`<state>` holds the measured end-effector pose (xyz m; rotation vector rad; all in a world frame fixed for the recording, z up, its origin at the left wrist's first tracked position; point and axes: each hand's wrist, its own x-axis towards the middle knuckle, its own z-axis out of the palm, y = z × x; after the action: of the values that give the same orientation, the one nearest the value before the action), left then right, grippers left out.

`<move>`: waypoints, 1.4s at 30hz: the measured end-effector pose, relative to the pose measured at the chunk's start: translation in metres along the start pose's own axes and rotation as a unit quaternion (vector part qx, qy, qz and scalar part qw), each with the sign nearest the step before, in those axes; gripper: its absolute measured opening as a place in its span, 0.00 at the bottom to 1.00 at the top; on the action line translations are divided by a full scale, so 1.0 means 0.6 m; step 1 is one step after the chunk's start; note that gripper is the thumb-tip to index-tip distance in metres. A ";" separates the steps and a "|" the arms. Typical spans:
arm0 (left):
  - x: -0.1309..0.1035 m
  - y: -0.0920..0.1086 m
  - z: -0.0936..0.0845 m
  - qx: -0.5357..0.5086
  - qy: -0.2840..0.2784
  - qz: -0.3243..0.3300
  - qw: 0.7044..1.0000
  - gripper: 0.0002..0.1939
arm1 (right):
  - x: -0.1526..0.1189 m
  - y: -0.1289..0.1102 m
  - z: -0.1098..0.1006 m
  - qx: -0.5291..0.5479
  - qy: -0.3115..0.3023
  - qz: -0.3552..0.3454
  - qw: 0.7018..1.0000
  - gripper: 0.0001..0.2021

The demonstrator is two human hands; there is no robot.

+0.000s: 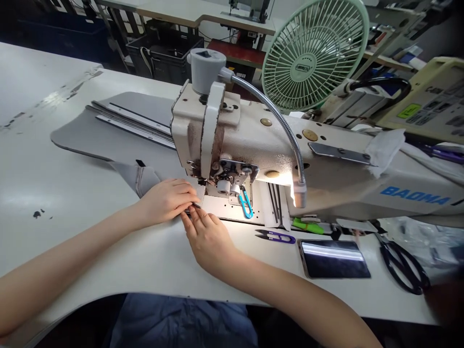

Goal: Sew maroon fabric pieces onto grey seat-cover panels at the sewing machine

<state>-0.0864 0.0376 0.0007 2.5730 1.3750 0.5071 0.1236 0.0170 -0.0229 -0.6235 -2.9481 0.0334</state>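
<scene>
A large grey fabric panel (85, 137) lies on the white table and runs under the head of a sewing machine (250, 137). Pale strips with dark edges (136, 126) lie along its upper part, and a folded flap of it shows beside my left wrist. My left hand (170, 199) rests on the panel's near corner, fingers together and closed on the edge. Close against it, just left of the needle area, my right hand (210, 239) pinches the same dark edge with its fingertips. The fingers partly hide the gripped edge.
Blue thread snips (245, 204) lie on the machine bed. Right of my hands are purple snips (275, 236), a phone (335, 259), black scissors (404, 266) and a green-handled tool (308, 226). A bendable lamp (299, 193) hangs over the bed. Behind the machine stands a green fan (304, 67).
</scene>
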 end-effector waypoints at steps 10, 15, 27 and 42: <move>0.035 -0.027 -0.007 0.071 -0.045 0.048 0.995 0.14 | 0.021 0.024 -0.014 0.004 0.011 0.062 0.998 0.23; 0.047 -0.026 -0.011 0.106 -0.050 0.048 0.992 0.11 | 0.028 0.033 -0.022 0.006 0.013 0.092 0.996 0.22; 0.039 -0.051 0.015 0.149 0.097 0.155 0.972 0.07 | 0.033 0.056 -0.021 0.027 0.101 0.101 0.989 0.15; 0.028 -0.050 0.015 0.169 0.148 0.169 0.960 0.05 | 0.025 0.056 -0.013 0.031 0.112 0.079 0.990 0.14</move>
<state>-0.0977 0.0681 -0.0134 3.1454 1.1885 0.8011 0.1247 0.0537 -0.0151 -0.7937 -2.6666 0.0656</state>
